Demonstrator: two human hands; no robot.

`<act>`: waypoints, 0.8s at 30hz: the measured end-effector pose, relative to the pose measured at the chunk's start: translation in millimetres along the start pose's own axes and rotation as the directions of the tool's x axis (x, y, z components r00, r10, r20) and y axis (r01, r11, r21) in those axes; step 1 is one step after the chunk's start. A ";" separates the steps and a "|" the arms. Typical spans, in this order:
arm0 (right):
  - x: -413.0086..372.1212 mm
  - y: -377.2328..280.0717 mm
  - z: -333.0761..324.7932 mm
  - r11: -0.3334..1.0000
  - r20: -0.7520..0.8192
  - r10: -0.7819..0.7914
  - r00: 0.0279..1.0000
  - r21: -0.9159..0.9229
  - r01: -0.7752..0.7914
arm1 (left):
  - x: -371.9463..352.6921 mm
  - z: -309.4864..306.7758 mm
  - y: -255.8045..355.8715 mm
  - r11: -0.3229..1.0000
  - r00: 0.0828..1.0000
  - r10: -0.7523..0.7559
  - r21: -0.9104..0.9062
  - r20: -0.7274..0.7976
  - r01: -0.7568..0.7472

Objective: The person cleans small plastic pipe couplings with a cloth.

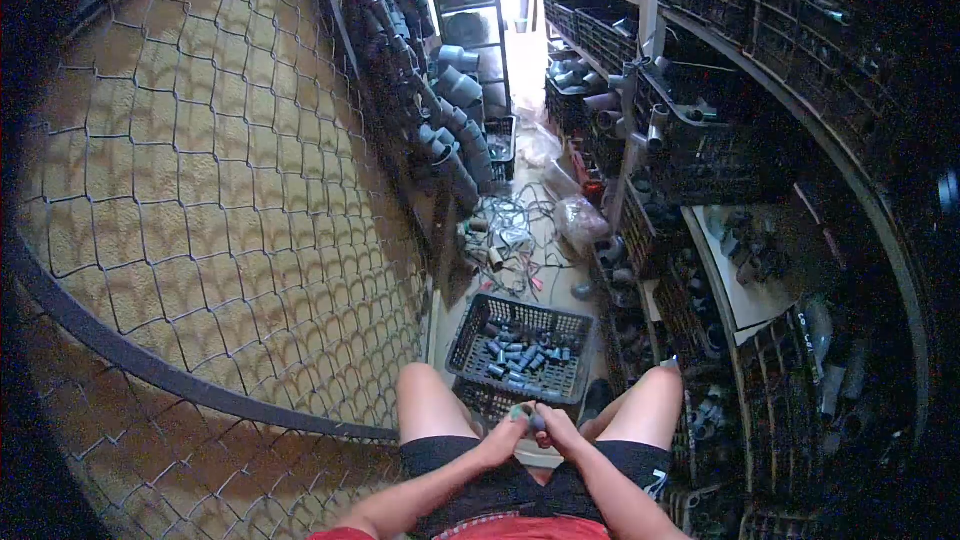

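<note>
Sitting low, with both hands brought close together between the knees point(420, 385), just short of a black crate point(540, 311). Holding a small grey pipe piece point(538, 424) in the right hand point(557, 430), with fingers bent around it. Pinching a greenish piece point(519, 412) in the left hand point(507, 430), just beside the grey one; cannot tell whether separate or joined, too small and blurred. Looking down into the crate: strewn with short blue-grey pipes point(522, 352), mostly lying on their sides, some touching. Farther along the floor, littered with tangled wires point(515, 225), beside a clear plastic bag point(580, 220). To the left, bounded by wire mesh point(200, 190), then by stacked wider grey pipes point(460, 90). To the right, lined with loaded shelves point(745, 60).
</note>
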State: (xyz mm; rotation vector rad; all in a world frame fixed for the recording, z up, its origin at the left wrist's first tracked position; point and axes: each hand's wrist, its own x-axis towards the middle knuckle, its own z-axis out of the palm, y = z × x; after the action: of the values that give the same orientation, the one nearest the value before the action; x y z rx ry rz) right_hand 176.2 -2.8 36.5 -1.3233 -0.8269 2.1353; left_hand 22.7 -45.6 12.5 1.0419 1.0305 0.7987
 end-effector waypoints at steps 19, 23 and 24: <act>-11.8 37.8 -41.0 0.797 0.703 0.459 0.543 -0.055 -0.601 | -32.5 5.4 97.6 0.448 0.704 0.469 0.543 0.533 -0.710; -24.1 16.2 8.0 0.976 -0.092 -0.205 0.974 0.059 0.211 | -24.7 32.6 68.2 0.861 0.882 0.455 0.313 -0.122 -0.401; -36.9 8.8 6.9 0.938 -0.216 -0.309 0.926 -0.229 0.259 | -23.4 35.7 64.4 0.859 0.881 0.458 0.313 -0.119 -0.404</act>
State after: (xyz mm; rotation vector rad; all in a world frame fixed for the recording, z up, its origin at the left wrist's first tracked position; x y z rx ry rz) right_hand 184.2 -35.6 55.2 -1.4332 -1.0724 1.6571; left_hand 45.3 -56.5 85.6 1.4980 1.1074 1.1602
